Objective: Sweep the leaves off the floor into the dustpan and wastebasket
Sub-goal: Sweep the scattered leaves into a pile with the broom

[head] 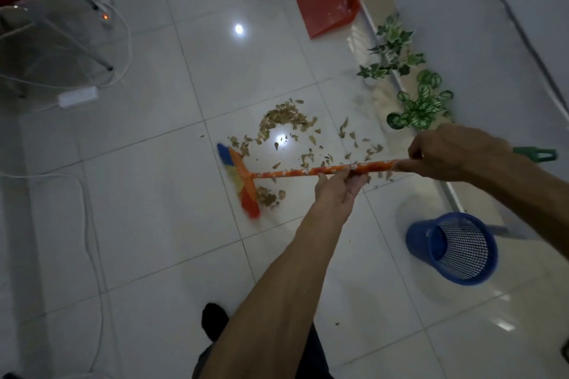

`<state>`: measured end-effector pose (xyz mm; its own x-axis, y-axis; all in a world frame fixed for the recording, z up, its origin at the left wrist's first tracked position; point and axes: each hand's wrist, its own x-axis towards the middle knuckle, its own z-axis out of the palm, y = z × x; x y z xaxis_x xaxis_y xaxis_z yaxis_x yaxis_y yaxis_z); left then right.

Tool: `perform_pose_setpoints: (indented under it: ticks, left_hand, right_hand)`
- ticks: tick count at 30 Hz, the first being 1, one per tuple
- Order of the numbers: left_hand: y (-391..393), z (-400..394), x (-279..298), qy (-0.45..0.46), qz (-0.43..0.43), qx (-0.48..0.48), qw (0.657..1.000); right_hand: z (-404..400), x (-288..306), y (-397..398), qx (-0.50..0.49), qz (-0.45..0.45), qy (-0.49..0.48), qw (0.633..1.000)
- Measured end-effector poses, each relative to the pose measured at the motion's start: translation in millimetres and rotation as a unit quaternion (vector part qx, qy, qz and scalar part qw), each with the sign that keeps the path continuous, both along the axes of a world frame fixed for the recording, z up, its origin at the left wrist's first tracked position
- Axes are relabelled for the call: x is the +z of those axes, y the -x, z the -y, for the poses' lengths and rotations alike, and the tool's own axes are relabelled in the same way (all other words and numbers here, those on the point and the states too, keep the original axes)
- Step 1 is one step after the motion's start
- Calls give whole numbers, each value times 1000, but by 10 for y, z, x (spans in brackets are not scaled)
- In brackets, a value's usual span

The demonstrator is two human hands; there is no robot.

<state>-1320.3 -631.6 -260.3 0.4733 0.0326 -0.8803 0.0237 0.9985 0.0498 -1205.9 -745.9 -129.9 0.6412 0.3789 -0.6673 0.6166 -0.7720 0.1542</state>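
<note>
Both hands hold a broom [295, 171] with an orange patterned handle and a head of blue, yellow and red bristles. My left hand [338, 191] grips the handle near its middle, and my right hand [455, 152] grips it near the green top end. The broom head rests on the white tile floor just left of the dry brown leaves [286, 120], which lie piled and scattered around it. A red dustpan [326, 9] with a yellow handle lies far off by the wall. A blue mesh wastebasket [455, 248] stands at the right, near my right forearm.
Green artificial plants [412, 92] lie along the wall's base at the right. White power strips [78, 96] and cables [92, 249] run over the floor on the left, beside metal chair legs [77, 40]. My dark shoe [215, 320] shows at the bottom.
</note>
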Motion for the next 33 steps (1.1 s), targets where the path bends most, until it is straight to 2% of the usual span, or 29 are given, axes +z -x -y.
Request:
perform_pose_setpoints:
  ticks: [5, 10, 14, 17, 20, 25, 28, 33]
  left_hand:
    - [75, -433, 21, -73, -19, -30, 997]
    - [252, -1364, -316, -153, -74, -110, 979]
    - [224, -2002, -650, -173, -118, -160, 965]
    - [95, -2202, -867, -176, -131, -206, 954]
    - [-66, -2133, -890, -149, -115, -241, 952]
    - [-434, -1695, -627, -75, -62, -244, 965]
    - [-566, -1393, -375, -48, -49, -254, 965]
    - [-534, -1050, 73, -4, 0, -321, 947]
  right_hand:
    - [-230, -65, 114, -23, -32, -64, 997]
    - [-968, -573, 504, -112, -46, -117, 986]
    - [-1573, -1065, 721, -215, -72, -145, 963]
    - [-1855, -1231, 727, -260, -70, -127, 955]
    - [-1897, -1199, 538, -272, -51, -72, 958]
    - [-1590, -866, 85, -279, -35, -4, 960]
    - [-1212, -566, -30, -304, -68, -24, 950]
    - [-632, -169, 44, -397, -147, -78, 903]
